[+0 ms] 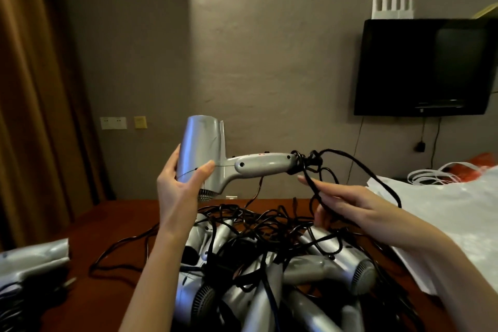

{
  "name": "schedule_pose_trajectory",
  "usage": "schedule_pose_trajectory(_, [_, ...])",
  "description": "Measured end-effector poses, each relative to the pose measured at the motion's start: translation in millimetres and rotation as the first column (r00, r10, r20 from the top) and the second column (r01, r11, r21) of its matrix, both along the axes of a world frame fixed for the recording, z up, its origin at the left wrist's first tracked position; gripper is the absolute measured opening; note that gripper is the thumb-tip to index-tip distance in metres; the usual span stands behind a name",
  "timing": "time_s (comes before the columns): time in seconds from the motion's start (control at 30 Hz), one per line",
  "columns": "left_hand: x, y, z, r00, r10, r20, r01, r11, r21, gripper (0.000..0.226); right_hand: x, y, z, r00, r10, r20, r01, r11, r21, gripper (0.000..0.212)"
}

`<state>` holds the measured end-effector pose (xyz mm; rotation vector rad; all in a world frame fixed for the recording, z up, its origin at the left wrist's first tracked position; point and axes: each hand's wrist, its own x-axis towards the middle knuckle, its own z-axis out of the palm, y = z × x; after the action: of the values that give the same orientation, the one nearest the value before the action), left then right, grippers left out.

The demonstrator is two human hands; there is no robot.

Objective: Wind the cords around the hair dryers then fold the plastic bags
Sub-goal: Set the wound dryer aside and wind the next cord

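Observation:
My left hand (179,186) grips the barrel of a silver hair dryer (213,155), held up above the table with its handle pointing right. A black cord (358,167) knots at the handle's end and loops down to the right. My right hand (347,203) holds that cord just below the handle, fingers stretched toward the knot. Beneath both hands lies a pile of silver hair dryers (269,272) tangled in black cords. White plastic bags (444,210) lie spread at the right.
The brown table (113,226) carries a second group of silver dryers (29,269) at its left edge. A black TV (423,67) hangs on the wall at the right. Brown curtains (32,89) hang at the left.

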<state>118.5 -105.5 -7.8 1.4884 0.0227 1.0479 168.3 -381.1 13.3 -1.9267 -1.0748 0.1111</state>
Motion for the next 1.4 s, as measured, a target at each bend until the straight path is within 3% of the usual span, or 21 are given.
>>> schedule_pose_trajectory(0.07, [-1,-3,2,1.000,0.001,0.003,-0.001,1.000,-0.010,0.109,-2,-3,1,1.000,0.017,-0.017,-0.018,0.999,-0.044,0.044])
schedule_pose_trajectory(0.23, [2,-8,1,0.996,-0.078,-0.050,0.073,0.993,-0.087,0.099,-3,14,-8,0.998,0.056,0.027,-0.057,0.998,0.032,0.041])
schedule_pose_trajectory(0.37, [4,-4,0,0.975,-0.189,-0.119,0.178,0.980,-0.092,0.075,6,17,-19,0.952,-0.130,0.278,0.168,0.979,-0.117,0.034])
schedule_pose_trajectory(0.43, [5,1,0,0.946,-0.281,-0.163,0.263,0.957,-0.127,0.083,4,17,-18,0.898,-0.225,0.378,0.281,0.955,-0.100,0.023])
schedule_pose_trajectory(0.53, [3,2,0,0.874,-0.430,-0.227,0.407,0.902,-0.140,0.069,6,15,-19,0.768,-0.318,0.556,0.368,0.929,0.024,0.016])
schedule_pose_trajectory(0.57, [2,0,1,0.848,-0.466,-0.254,0.444,0.885,-0.140,0.066,11,12,-23,0.783,-0.323,0.531,0.329,0.940,0.086,0.017])
schedule_pose_trajectory(0.67, [0,-4,-1,0.793,-0.525,-0.309,0.513,0.849,-0.126,0.058,22,-2,-26,0.974,-0.184,0.134,0.182,0.983,0.029,0.027])
schedule_pose_trajectory(0.73, [-3,-5,0,0.766,-0.554,-0.326,0.552,0.827,-0.110,0.057,25,-2,-21,0.996,-0.064,-0.054,0.067,0.996,0.055,0.019])
schedule_pose_trajectory(0.8, [-4,-6,2,0.760,-0.562,-0.326,0.572,0.817,-0.076,0.056,17,2,-6,0.986,-0.084,-0.146,0.099,0.990,0.102,0.015])
schedule_pose_trajectory(0.9, [-5,-2,5,0.805,-0.517,-0.290,0.538,0.843,-0.010,0.051,-2,-13,7,0.976,-0.022,-0.215,0.077,0.964,0.254,0.017])
schedule_pose_trajectory(1.0, [-7,6,7,0.857,-0.435,-0.275,0.477,0.873,0.105,0.052,-16,-17,18,0.984,-0.080,-0.158,0.119,0.958,0.260,0.017])
schedule_pose_trajectory(1.07, [-8,8,7,0.889,-0.380,-0.256,0.426,0.891,0.156,0.057,-24,-8,18,0.975,-0.204,0.083,0.182,0.958,0.220,0.019])
schedule_pose_trajectory(1.13, [-9,9,7,0.925,-0.313,-0.214,0.354,0.915,0.191,0.066,-27,4,14,0.861,-0.378,0.340,0.314,0.922,0.227,0.019])
schedule_pose_trajectory(1.17, [-10,8,7,0.944,-0.274,-0.186,0.309,0.930,0.199,0.068,-27,10,11,0.809,-0.434,0.396,0.353,0.898,0.262,0.018])
schedule_pose_trajectory(1.27, [-10,6,7,0.980,-0.166,-0.107,0.184,0.966,0.184,0.074,-31,23,5,0.796,-0.489,0.357,0.365,0.858,0.362,0.017])
schedule_pose_trajectory(1.4, [-5,6,3,0.997,-0.059,-0.041,0.065,0.986,0.156,0.076,-24,28,-4,0.903,-0.393,0.171,0.335,0.896,0.293,0.021])
